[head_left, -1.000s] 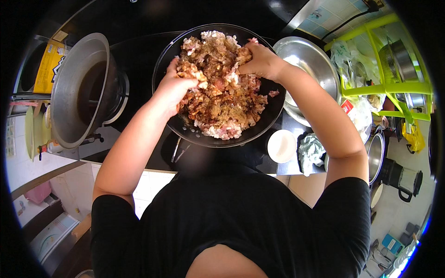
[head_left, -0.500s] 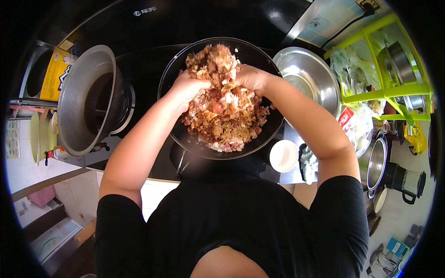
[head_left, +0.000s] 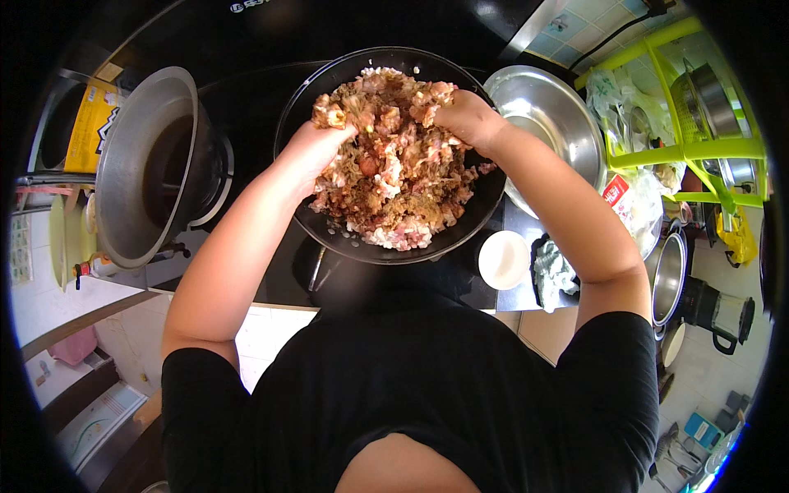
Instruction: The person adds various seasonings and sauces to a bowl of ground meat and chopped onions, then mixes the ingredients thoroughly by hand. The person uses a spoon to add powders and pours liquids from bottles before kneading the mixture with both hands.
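A wide black pan (head_left: pixel 386 253) holds a heap of chopped meat (head_left: pixel 394 177) with brown seasoning powder over it. My left hand (head_left: pixel 322 149) is sunk into the heap's left side, a clump of meat bulging over its fingers. On the far right side, my right hand (head_left: pixel 470 119) curls round another clump beside the rim. Most of the fingertips are buried in the meat. Both hands sit inside the pan, a gap of loose meat between them.
To the left stands a large grey metal pot (head_left: pixel 111 172) with dark liquid. A steel bowl (head_left: pixel 588 140) adjoins the pan's right side, with a small white bowl (head_left: pixel 504 260) and a crumpled cloth (head_left: pixel 555 271) nearer. A green rack (head_left: pixel 674 156) stands at far right.
My hands have drawn apart, the left one outward to the left and the right one toward the far right rim. The meat between them is spread wider, and the whole view has shifted slightly.
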A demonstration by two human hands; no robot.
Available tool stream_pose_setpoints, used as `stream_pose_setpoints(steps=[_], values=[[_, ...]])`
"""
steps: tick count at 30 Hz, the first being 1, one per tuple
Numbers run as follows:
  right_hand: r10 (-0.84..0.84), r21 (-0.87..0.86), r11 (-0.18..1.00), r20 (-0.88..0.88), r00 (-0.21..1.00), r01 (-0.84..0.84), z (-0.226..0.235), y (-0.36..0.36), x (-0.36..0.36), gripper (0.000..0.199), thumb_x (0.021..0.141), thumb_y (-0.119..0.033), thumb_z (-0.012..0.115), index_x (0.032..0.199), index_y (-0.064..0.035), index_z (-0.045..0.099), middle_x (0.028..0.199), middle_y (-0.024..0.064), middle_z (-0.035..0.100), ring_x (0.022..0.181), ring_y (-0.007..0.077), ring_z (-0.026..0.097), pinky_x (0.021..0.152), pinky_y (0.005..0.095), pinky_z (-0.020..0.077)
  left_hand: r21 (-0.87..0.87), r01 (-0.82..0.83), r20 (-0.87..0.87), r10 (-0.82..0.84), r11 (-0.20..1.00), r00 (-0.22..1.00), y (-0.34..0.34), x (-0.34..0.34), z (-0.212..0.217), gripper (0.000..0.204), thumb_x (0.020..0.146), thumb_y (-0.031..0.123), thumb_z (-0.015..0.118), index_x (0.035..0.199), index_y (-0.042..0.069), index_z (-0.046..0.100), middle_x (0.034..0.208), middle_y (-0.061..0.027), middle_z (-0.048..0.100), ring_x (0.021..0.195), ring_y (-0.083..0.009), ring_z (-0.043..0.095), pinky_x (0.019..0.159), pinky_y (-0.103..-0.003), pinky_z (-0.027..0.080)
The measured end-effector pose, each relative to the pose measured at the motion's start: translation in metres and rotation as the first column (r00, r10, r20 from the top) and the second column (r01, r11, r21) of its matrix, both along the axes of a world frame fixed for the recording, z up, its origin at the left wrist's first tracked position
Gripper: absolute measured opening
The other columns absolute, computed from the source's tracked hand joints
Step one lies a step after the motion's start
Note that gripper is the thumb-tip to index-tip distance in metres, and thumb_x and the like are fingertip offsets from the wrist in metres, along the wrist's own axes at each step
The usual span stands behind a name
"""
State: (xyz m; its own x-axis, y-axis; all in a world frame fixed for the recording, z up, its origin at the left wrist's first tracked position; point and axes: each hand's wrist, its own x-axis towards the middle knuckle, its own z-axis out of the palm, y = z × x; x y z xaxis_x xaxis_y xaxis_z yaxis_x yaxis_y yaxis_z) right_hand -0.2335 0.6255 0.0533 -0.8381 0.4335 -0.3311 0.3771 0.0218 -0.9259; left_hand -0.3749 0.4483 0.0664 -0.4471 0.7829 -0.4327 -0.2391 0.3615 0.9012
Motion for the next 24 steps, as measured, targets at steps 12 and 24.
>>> stream_pose_setpoints(steps=[12,24], values=[[0.22,-0.554,0.813,0.003,0.975,-0.182,-0.044,0.012,-0.038,0.054,0.066,-0.016,0.073,0.115,-0.0029,0.054,0.109,0.0091,0.06,0.101,0.0182,0.054,0.089,0.0335,0.041,-0.121,0.063,0.228,-0.034,0.991,0.973,0.039,-0.028,-0.063,0.085,0.061,0.002,0.072,0.134,0.005,0.029,0.124,-0.0165,0.048,0.113,-0.0263,0.048,0.094,-0.039,0.041],[-0.035,-0.334,0.942,-0.002,0.999,0.032,-0.022,0.01,-0.034,0.03,0.073,-0.004,0.055,0.101,0.0047,0.06,0.094,0.013,0.063,0.079,0.0193,0.063,0.071,0.0335,0.0507,0.08,-0.004,0.092,-0.003,0.997,0.996,0.02,-0.008,-0.002,0.03,0.082,0.012,0.057,0.111,0.003,0.056,0.104,-0.0078,0.061,0.095,-0.0168,0.058,0.081,-0.029,0.047]])
